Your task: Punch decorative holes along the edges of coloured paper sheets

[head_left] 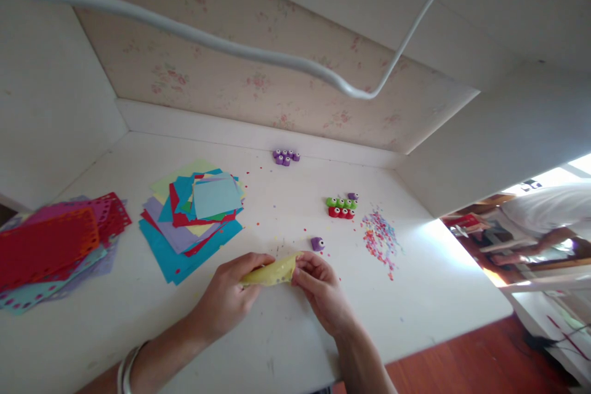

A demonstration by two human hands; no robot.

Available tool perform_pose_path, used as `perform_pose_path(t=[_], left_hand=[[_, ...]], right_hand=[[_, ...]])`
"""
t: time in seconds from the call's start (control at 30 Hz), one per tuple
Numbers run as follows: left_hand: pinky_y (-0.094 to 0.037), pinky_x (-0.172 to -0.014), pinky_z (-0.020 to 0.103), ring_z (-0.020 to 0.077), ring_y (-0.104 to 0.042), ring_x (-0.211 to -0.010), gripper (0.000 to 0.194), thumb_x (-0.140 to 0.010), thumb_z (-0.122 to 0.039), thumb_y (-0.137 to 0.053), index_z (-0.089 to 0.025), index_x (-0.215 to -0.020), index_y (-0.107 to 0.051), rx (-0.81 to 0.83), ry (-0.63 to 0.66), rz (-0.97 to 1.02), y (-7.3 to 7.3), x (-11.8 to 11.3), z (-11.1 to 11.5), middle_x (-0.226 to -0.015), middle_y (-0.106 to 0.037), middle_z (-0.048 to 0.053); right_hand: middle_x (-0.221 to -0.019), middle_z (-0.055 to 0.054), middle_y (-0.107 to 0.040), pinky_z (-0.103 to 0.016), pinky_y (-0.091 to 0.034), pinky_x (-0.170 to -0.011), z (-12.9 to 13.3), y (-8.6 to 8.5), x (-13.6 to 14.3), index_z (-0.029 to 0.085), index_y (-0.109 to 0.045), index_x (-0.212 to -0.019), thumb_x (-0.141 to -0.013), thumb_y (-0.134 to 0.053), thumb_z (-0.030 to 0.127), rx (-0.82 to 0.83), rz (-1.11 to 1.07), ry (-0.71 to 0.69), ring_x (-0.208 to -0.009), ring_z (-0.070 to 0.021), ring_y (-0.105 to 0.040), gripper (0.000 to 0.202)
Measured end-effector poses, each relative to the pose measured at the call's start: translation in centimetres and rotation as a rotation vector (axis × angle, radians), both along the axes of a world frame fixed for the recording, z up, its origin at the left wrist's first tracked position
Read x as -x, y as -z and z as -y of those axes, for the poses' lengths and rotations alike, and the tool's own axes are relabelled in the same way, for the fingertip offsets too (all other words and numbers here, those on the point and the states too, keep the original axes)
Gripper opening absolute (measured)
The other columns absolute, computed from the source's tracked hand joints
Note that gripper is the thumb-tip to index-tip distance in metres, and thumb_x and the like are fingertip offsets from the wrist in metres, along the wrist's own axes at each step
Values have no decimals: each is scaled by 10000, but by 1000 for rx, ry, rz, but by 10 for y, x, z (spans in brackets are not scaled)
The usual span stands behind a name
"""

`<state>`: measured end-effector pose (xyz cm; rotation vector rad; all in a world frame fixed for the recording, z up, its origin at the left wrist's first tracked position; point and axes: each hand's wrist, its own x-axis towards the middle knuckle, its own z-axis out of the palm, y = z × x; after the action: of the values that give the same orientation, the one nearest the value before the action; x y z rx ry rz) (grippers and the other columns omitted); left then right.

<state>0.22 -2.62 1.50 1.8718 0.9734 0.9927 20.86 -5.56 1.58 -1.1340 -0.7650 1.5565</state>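
Note:
Over the front of the white table, both hands hold one curled sheet of yellow paper (272, 273) with small holes along its edge. My left hand (237, 289) grips its left end, fingers wrapped behind it. The right end is pinched between the thumb and fingers of my right hand (321, 292). Just beyond the sheet stands a single purple craft punch (317, 244), touched by neither hand. Left of my hands lies a loose pile of coloured paper sheets (217, 197), pale blue on top.
Punched sheets (50, 246) are stacked at far left. Purple punches (285, 157) sit by the back wall; green and red punches (341, 207) stand right of centre. Confetti (381, 237) lies heaped further right. A white cable (207, 37) hangs across the front. Another person (545, 228) is at far right.

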Motion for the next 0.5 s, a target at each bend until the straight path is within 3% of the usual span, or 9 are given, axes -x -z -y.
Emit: perform_pose_path(t=[0.27, 0.5], left_hand=[[-537, -803, 209, 147, -688, -868, 332, -789, -75, -521, -233, -1046, -661, 11, -6, -22, -1, -1, -1, -969, -734, 5], [-537, -806, 202, 145, -693, -877, 302, -798, -90, -534, -217, -1037, -666, 3, -14, -27, 0, -1, 0, -981, -737, 13]], right_hand=[[-894, -18, -614, -250, -412, -660, 3, 4, 0, 220, -646, -1006, -833, -746, 331, -130, 60, -71, -728, -126, -514, 229], [-834, 1, -581, -248, -387, -653, 2, 13, 0, 225, -618, -972, -841, -736, 356, -143, 109, -6, -703, -122, -481, 220]])
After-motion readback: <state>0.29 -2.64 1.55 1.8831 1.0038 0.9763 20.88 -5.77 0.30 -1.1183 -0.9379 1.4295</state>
